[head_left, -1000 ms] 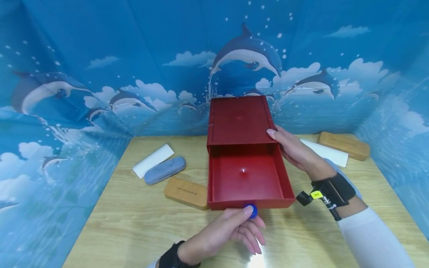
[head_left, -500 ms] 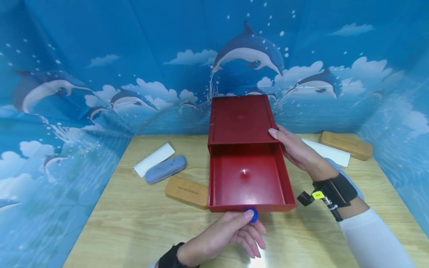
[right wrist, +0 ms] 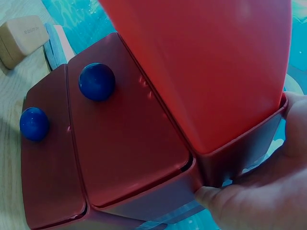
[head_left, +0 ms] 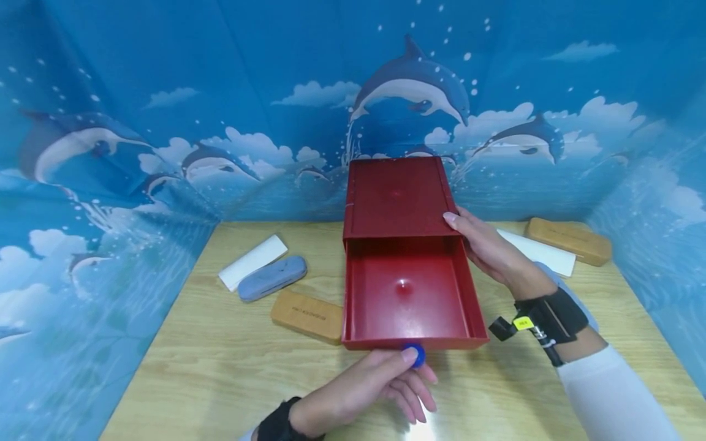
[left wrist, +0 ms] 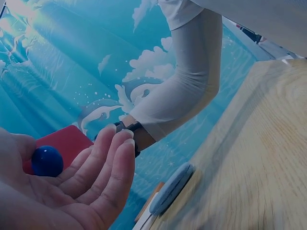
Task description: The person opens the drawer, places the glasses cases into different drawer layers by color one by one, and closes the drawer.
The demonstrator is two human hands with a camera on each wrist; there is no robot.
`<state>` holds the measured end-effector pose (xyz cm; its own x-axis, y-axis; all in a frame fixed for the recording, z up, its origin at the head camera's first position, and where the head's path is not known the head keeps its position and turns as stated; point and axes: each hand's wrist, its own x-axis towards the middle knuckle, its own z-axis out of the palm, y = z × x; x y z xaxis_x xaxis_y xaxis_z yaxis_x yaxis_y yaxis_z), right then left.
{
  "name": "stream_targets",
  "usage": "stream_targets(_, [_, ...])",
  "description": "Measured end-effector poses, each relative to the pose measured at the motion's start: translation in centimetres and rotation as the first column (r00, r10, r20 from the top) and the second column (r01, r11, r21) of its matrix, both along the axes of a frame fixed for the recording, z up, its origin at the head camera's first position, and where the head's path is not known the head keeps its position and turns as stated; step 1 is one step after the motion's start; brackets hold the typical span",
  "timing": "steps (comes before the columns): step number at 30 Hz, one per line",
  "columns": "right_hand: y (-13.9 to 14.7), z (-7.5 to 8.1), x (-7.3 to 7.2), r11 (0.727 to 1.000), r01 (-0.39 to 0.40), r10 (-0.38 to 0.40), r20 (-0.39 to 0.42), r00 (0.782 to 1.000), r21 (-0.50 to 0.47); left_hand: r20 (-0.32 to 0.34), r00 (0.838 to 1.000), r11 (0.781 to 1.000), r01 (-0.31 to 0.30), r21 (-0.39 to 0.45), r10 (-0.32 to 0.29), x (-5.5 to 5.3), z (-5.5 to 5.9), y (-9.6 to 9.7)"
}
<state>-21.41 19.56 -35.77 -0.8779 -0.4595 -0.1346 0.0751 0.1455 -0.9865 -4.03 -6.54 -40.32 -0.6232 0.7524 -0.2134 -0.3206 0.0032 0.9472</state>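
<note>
A red drawer cabinet (head_left: 396, 199) stands at the middle of the table, its top drawer (head_left: 410, 309) pulled far out, with nothing lying on the floor that shows. My left hand (head_left: 372, 380) pinches the drawer's round blue knob (left wrist: 47, 161) between thumb and index finger; the other fingers extend loosely. At the cabinet's right side, my right hand (head_left: 491, 248) grips the body, thumb over the top edge. Two lower drawers, the middle drawer (right wrist: 132, 148) and the bottom drawer (right wrist: 50, 177), are closed in the right wrist view, each with its own blue knob.
Left of the cabinet lie a white case (head_left: 252, 262), a grey-blue glasses case (head_left: 273, 278) and a tan case (head_left: 306, 315) close to the cabinet. On the right are another tan case (head_left: 570, 240) and a white case (head_left: 543, 254). A dolphin-print cloth (head_left: 287, 110) encloses the table.
The top drawer has come slightly further out toward me, with my left hand on its knob. My right hand keeps its hold on the cabinet. Over the last half second almost nothing has moved.
</note>
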Motion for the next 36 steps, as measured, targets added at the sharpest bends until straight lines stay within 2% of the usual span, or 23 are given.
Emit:
stream_targets(11, [0.0,0.1,0.1,1.000,0.022,-0.022,0.007,1.000,0.015,0.005,1.000,0.999,0.013,-0.048,-0.012,-0.2,0.0,-1.0])
stream_targets(14, [0.0,0.1,0.1,0.999,0.030,-0.030,0.010,1.000,0.019,-0.020,1.000,0.998,0.021,-0.056,-0.022,-0.1,-0.2,-1.6])
stream_targets(22, [-0.2,0.1,0.1,0.999,0.022,-0.022,-0.004,1.000,0.035,-0.104,0.993,0.988,0.046,-0.148,-0.062,-0.1,-1.1,-4.7])
stream_targets(25, [-0.2,0.1,0.1,0.999,0.021,-0.021,-0.012,1.000,0.039,-0.102,0.993,0.984,0.035,-0.173,-0.053,-0.3,-1.3,-5.9])
stream_targets(28, [-0.2,0.1,0.1,0.999,0.025,-0.025,-0.015,1.000,0.043,-0.123,0.992,0.972,-0.004,-0.234,-0.025,-0.5,-1.1,-7.0])
stream_targets(30, [-0.3,0.0,0.1,0.999,0.029,-0.028,-0.014,1.000,0.043,-0.196,0.980,0.947,-0.050,-0.316,-0.013,-0.7,-0.9,-7.7])
stream_targets(32, [-0.3,0.0,0.1,0.999,0.031,-0.031,-0.013,0.999,0.043,-0.292,0.956,0.906,-0.106,-0.409,-0.019,-0.8,-0.6,-8.5])
stream_targets(34, [-0.4,-0.1,0.1,0.999,0.034,-0.033,-0.014,0.999,0.040,-0.400,0.915,0.858,-0.168,-0.486,-0.048,-0.9,-0.4,-9.2])
stream_targets(36, [-0.4,-0.2,0.1,0.999,0.035,-0.034,-0.016,0.999,0.036,-0.501,0.861,0.815,-0.228,-0.533,-0.087,-1.0,-0.2,-9.8])
